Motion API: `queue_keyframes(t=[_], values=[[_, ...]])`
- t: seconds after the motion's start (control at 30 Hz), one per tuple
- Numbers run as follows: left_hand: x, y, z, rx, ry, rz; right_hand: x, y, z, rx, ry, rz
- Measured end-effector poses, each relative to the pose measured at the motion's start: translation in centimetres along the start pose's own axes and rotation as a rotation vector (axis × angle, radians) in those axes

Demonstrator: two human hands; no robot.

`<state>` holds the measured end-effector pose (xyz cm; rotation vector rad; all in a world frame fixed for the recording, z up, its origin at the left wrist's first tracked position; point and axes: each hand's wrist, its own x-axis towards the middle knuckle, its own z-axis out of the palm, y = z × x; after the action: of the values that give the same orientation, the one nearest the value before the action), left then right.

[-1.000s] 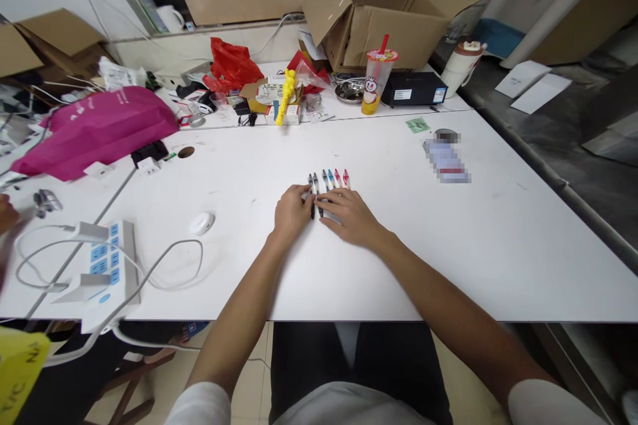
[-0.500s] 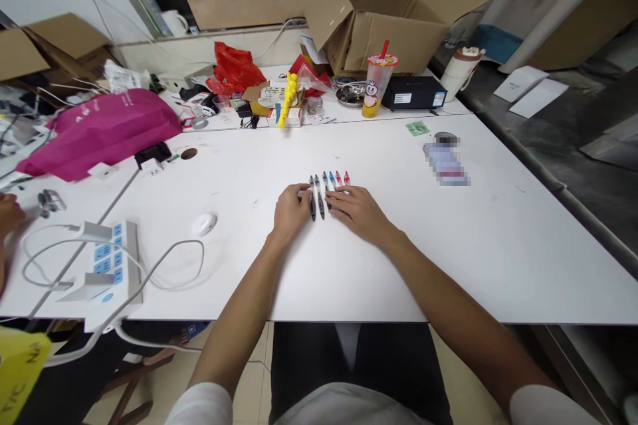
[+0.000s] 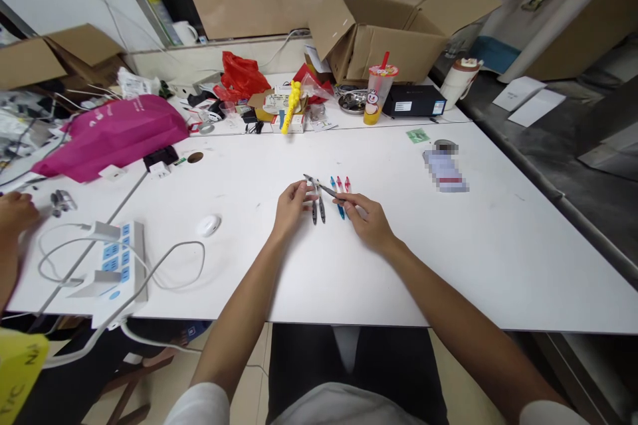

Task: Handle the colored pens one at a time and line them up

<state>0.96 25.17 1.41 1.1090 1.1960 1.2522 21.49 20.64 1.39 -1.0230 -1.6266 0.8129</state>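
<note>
Now pinches a raised dark pen (image 3: 327, 190) in right hand (image 3: 367, 218), freeing space left of blue pen (image 3: 341, 211). Half-curls left hand (image 3: 289, 210), with unclear hold.

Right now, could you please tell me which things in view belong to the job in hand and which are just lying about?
Job in hand:
black pen in the right hand
two black pens near the left hand
blue pen
two pink pens

Just lying about:
magenta bag
power strip
white case
drink cup
</note>
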Motion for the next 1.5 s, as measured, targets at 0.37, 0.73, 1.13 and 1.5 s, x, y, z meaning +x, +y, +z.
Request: queue_keyframes(t=[0.37, 0.73, 1.13, 1.5], values=[[-3.5, 0.6, 1.3, -0.293, -0.106, -0.077, -0.9, -0.4, -0.5, 0.226, -0.273, 0.356], [-5.7, -1.2, 2.3, -0.301, 0.062, -0.060, -2.8, 0.7, -0.4, 0.043, -0.154, 0.232], [-5.6, -1.7, 2.7, -0.244, 0.025, -0.008, -2.3, 1.3, 0.8, 0.091, 0.023, 0.215], [-5.4, -2.0, 2.7, -0.272, 0.078, -0.018, -2.2, 1.3, 1.0, 0.017, -0.010, 0.165]])
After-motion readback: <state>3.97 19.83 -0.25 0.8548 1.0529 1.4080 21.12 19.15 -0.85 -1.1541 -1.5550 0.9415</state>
